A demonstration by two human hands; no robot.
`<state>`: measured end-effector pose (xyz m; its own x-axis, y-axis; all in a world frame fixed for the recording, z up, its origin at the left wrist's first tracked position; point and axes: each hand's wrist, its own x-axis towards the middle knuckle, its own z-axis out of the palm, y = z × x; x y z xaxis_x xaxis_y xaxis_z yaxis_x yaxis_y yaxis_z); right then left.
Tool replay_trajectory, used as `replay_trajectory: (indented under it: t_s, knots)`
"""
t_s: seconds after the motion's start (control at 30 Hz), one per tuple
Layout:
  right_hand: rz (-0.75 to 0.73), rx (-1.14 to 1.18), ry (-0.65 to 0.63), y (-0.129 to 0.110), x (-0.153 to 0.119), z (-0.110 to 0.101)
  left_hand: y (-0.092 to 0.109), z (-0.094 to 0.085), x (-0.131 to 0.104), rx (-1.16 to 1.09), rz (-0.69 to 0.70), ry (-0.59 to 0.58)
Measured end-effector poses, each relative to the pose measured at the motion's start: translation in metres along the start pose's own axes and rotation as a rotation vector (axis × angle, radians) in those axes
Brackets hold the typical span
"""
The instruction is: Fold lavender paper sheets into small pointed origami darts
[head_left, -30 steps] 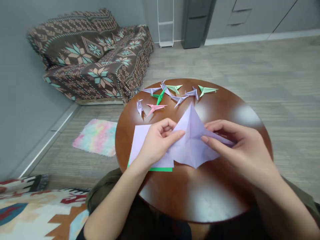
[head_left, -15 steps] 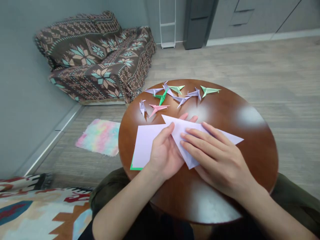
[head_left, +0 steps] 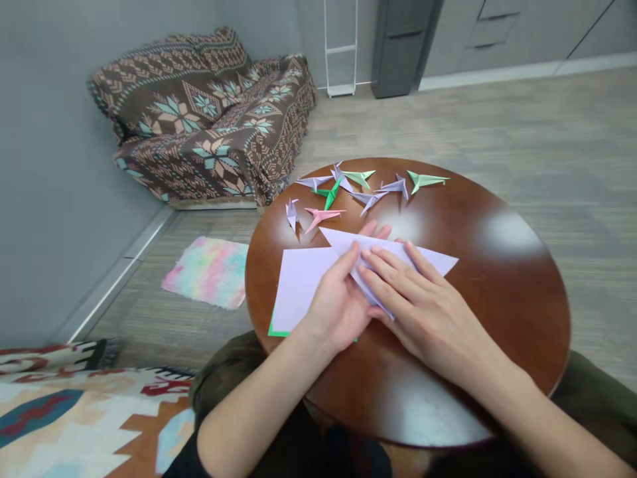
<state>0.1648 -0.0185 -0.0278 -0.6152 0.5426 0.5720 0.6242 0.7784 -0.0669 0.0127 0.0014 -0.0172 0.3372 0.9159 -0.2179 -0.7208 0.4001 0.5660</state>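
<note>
Between my two hands is a sheet of lilac origami paper (head_left: 432,257), folded into a triangle with points sticking out to left and right. My left hand (head_left: 339,309) supports it from below and pinches it with the thumb on top. Over its upper face lies my right hand (head_left: 423,307), fingers pressed flat against the paper and its thumb underneath. A stack of square paper (head_left: 298,285), lilac on top with a green edge showing below, rests on the table to the left, partly behind my left hand.
Several folded paper cranes in lilac, green and pink, one a pink crane (head_left: 322,218), stand at the far side of the round brown table (head_left: 497,299). Beyond are a sofa (head_left: 209,126) under a patterned cover and a pastel rug (head_left: 206,272) on the floor.
The folded paper's right point has drawn in to the left, and its lower corner is higher and more covered by my right hand. The whole view has shifted slightly.
</note>
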Motion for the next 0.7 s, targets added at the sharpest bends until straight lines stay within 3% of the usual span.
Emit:
replay_trajectory:
  t_s: [0.17,0.33,0.53,0.7]
  knots:
    - [0.151,0.194,0.265,0.002,-0.002,-0.004,-0.009,0.003,0.001,0.103,0.156,0.007]
    - [0.311,0.272,0.306,0.006,0.002,-0.011,-0.008,0.002,0.0,0.146,0.173,0.026]
    - [0.499,0.411,0.336,0.008,0.003,-0.014,-0.006,0.005,-0.006,0.158,0.127,-0.05]
    - [0.58,0.449,0.396,0.01,0.002,-0.017,-0.007,0.004,-0.006,0.121,0.133,-0.028]
